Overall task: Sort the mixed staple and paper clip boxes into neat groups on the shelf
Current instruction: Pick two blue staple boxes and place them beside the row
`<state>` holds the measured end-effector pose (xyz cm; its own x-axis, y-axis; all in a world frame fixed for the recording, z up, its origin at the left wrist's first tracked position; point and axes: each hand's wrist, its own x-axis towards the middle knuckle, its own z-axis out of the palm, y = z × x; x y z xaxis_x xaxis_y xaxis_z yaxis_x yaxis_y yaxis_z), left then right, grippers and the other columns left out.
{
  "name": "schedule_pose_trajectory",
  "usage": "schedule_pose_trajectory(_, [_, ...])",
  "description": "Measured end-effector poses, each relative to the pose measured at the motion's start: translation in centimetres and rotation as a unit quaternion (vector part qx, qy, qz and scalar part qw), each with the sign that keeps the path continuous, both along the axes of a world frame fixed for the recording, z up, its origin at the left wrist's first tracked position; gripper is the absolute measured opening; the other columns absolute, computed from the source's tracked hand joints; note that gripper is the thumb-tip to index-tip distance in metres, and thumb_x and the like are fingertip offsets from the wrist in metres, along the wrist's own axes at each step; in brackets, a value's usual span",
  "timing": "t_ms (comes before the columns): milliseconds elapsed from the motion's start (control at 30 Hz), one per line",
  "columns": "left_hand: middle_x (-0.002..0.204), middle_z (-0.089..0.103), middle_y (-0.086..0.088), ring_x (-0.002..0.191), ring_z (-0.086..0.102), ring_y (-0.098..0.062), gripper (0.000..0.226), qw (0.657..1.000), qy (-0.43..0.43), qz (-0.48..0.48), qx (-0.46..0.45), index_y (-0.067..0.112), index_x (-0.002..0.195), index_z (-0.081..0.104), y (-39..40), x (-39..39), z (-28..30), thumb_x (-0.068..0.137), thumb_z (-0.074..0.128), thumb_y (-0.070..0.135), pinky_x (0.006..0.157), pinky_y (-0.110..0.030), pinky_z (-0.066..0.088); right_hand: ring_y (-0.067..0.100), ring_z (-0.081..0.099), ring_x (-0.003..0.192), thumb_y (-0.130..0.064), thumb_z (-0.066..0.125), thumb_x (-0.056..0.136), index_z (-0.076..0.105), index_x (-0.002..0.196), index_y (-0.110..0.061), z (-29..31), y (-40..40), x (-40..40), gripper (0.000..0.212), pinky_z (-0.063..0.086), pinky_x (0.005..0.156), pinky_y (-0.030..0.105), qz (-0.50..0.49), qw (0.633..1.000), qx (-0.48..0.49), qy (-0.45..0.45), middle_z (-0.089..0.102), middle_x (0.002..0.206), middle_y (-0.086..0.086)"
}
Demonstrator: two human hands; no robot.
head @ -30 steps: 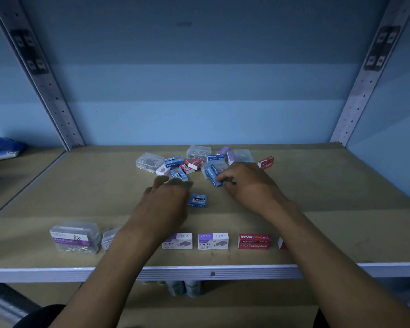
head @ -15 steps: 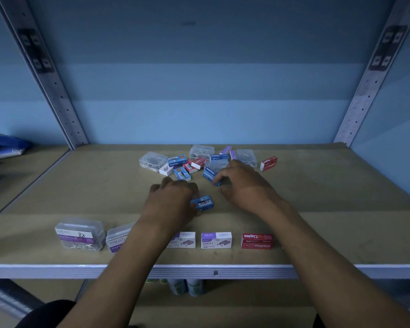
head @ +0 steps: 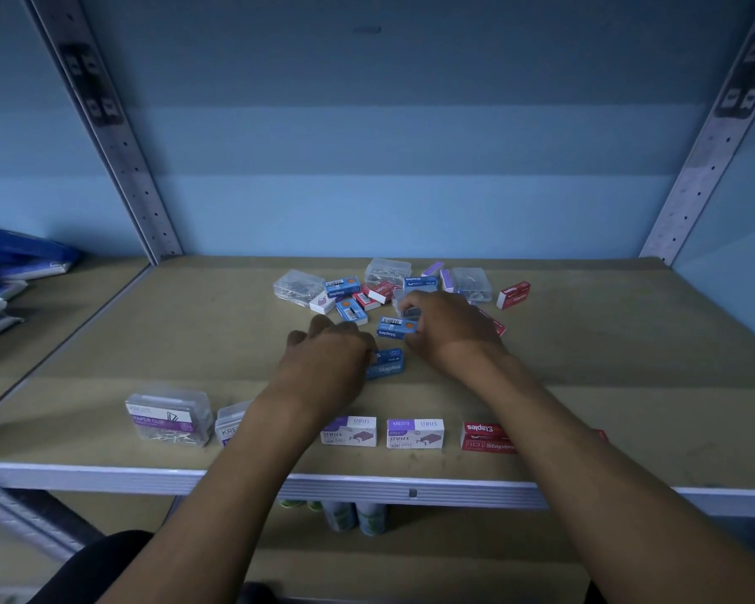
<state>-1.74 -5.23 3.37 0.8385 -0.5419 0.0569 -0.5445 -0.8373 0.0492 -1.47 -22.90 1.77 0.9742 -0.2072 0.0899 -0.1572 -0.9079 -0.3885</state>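
While we lean in with both arms, the shelf point(head: 606, 372) spreads wide under us, a tan board with a pale front rail. On the neighbouring board to the left lie blue packets point(head: 14, 263). Below the rail we see the tops of some cans point(head: 358, 516).

Along the front edge we have a row: a clear clip box point(head: 168, 418) at the left, a 2nd clip box point(head: 232, 422) just beside it and partly hidden by our left forearm, then 2 purple boxes point(head: 415, 433) of staples, then a red box point(head: 487, 438) partly hidden by our right forearm.

Toward the back sits the mixed pile point(head: 380, 289): clear clip boxes, blue, red and purple staple boxes, touching and overlapping. 1 red staple box point(head: 514, 294) stands a little apart on the right.

Between pile and row, our left hand point(head: 328, 364) lies palm down with curled fingers, gripping the near blue box point(head: 386, 364) at its left end; the box lies flat on the board. Our right hand point(head: 447, 329) curls round the far blue box point(head: 396, 328), pinching its right end, barcode face up, just in front of the pile. The 2 blue boxes lie near each other, not touching.
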Motion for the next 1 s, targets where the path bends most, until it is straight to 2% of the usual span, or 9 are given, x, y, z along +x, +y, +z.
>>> schedule_pose_trajectory(100, [0.124,0.057,-0.002,0.122,0.041,-0.027,0.028,1.000,0.013,-0.002,0.012,0.027,0.121,0.060,0.0,0.0,0.1,0.101,0.040,0.029,0.095,-0.044,0.038,0.023,0.064,0.107,-0.019,0.069,0.088,0.067,0.120,-0.032,0.1,0.0,0.2,0.035,0.044,0.076,0.029,0.001,1.000,0.001,-0.009,0.069,0.121,-0.001])
schedule_pose_trajectory(300, [0.129,0.058,0.003,0.125,0.040,-0.023,0.034,0.999,0.030,-0.003,-0.019,0.032,0.127,0.058,0.0,-0.1,0.3,0.095,0.046,0.032,0.099,-0.042,0.033,0.023,0.062,0.112,-0.017,0.071,0.087,0.074,0.111,-0.033,-0.5,-0.1,0.4,0.029,0.048,0.085,0.032,0.009,1.000,-0.002,-0.015,0.062,0.125,-0.001])
schedule_pose_trajectory(433, [0.128,0.057,0.002,0.124,0.041,-0.024,0.034,1.000,0.026,-0.008,-0.001,0.032,0.127,0.056,-0.1,-0.3,0.2,0.094,0.051,0.035,0.099,-0.042,0.034,0.019,0.065,0.103,-0.016,0.074,0.081,0.076,0.096,-0.032,-0.4,-0.7,0.1,0.023,0.051,0.082,0.030,0.009,1.000,0.011,-0.013,0.069,0.114,-0.005])
schedule_pose_trajectory(600, [0.124,0.060,0.003,0.122,0.042,-0.024,0.029,1.000,0.016,0.000,-0.009,0.032,0.124,0.061,0.1,0.0,0.1,0.097,0.050,0.034,0.096,-0.042,0.036,0.012,0.067,0.095,-0.032,0.072,0.084,0.072,0.092,-0.032,0.8,-1.6,-2.0,0.008,0.056,0.086,0.034,0.016,0.999,0.047,0.010,0.071,0.099,-0.013])
schedule_pose_trajectory(733, [0.121,0.061,0.004,0.119,0.044,-0.024,0.028,1.000,0.021,0.000,-0.022,0.032,0.121,0.063,0.7,0.2,-0.1,0.096,0.051,0.035,0.092,-0.040,0.036,0.006,0.066,0.084,-0.041,0.067,0.086,0.076,0.091,-0.029,2.1,-2.6,-3.8,0.016,0.051,0.069,0.025,0.023,0.995,0.092,0.013,0.071,0.088,-0.014])
schedule_pose_trajectory(800, [0.121,0.061,0.004,0.118,0.045,-0.023,0.028,0.999,0.027,-0.001,-0.024,0.033,0.121,0.063,0.9,0.3,-0.1,0.096,0.052,0.036,0.091,-0.040,0.036,0.009,0.064,0.075,-0.044,0.066,0.087,0.075,0.084,-0.024,2.4,-3.1,-4.4,0.023,0.044,0.060,0.025,0.023,0.996,0.091,0.005,0.070,0.080,-0.009])
schedule_pose_trajectory(900, [0.119,0.062,0.004,0.117,0.046,-0.023,0.027,0.999,0.032,-0.003,-0.026,0.033,0.119,0.063,0.9,0.4,-0.2,0.095,0.053,0.037,0.090,-0.040,0.036,0.007,0.054,0.059,-0.054,0.067,0.088,0.073,0.076,-0.017,2.3,-3.5,-5.1,0.040,0.039,0.056,0.027,0.032,0.995,0.092,-0.010,0.066,0.066,-0.003])
schedule_pose_trajectory(1000, [0.118,0.063,0.005,0.116,0.045,-0.022,0.026,0.998,0.044,-0.003,-0.036,0.034,0.118,0.064,1.0,0.3,-0.2,0.095,0.053,0.038,0.090,-0.040,0.035,0.005,0.062,0.056,-0.050,0.077,0.082,0.075,0.072,-0.020,2.5,-4.0,-5.3,0.032,0.053,0.062,0.029,0.035,0.991,0.126,-0.013,0.069,0.062,-0.011])
